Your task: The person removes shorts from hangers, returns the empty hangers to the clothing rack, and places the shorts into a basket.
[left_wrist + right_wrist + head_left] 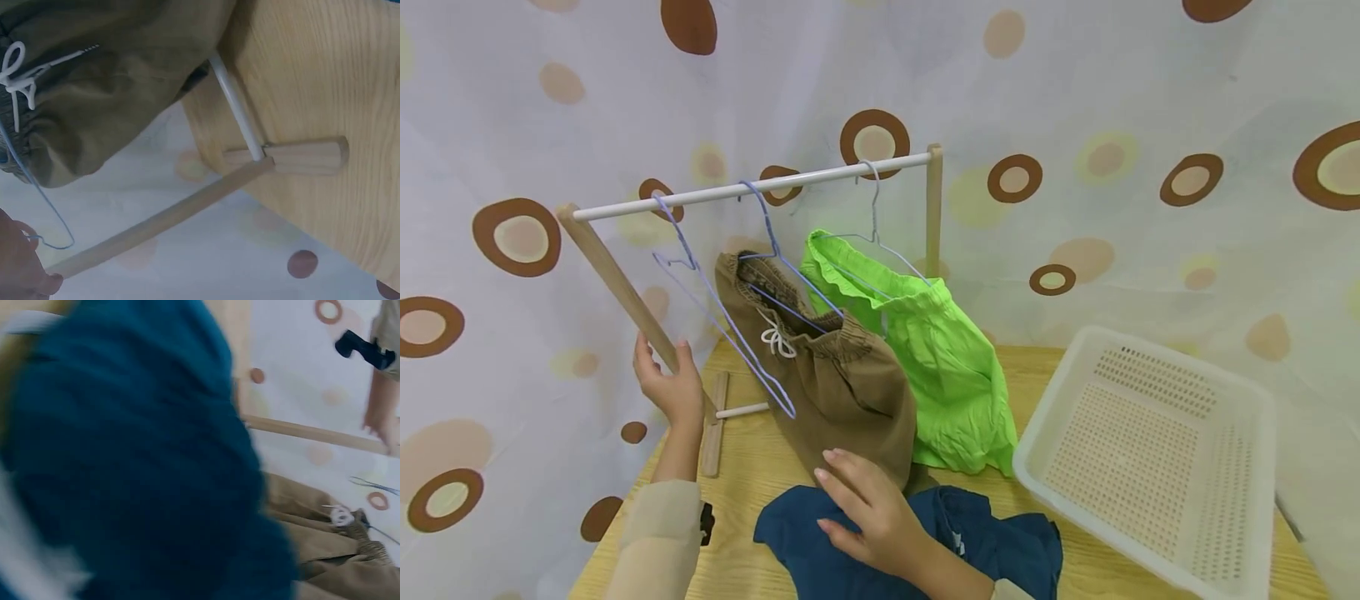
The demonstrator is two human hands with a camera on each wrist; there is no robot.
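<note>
Rack [820, 176]: it stands on the wooden table [737, 525], its white bar running between two wooden posts. The left hand [672, 390] grips the near post [625, 293], thumb on one side and fingers on the other. The right hand [880, 521] hangs over the blue garment [805, 537], fingers nearly straight and a little apart, pinching nothing; whether it touches the cloth I cannot tell. The garment lies crumpled on the table in front of the rack and bears a small white patch [957, 543], too small to read or to tell whether it is a label. On the bar hang a bare hanger [683, 242] nearest the left hand, then brown pants [842, 400] with a white drawstring [778, 340] tied in a bow, then a green garment [955, 375]. The white basket [1127, 458] sits at the right of the table. The right wrist view is largely blurred blue cloth.
</note>
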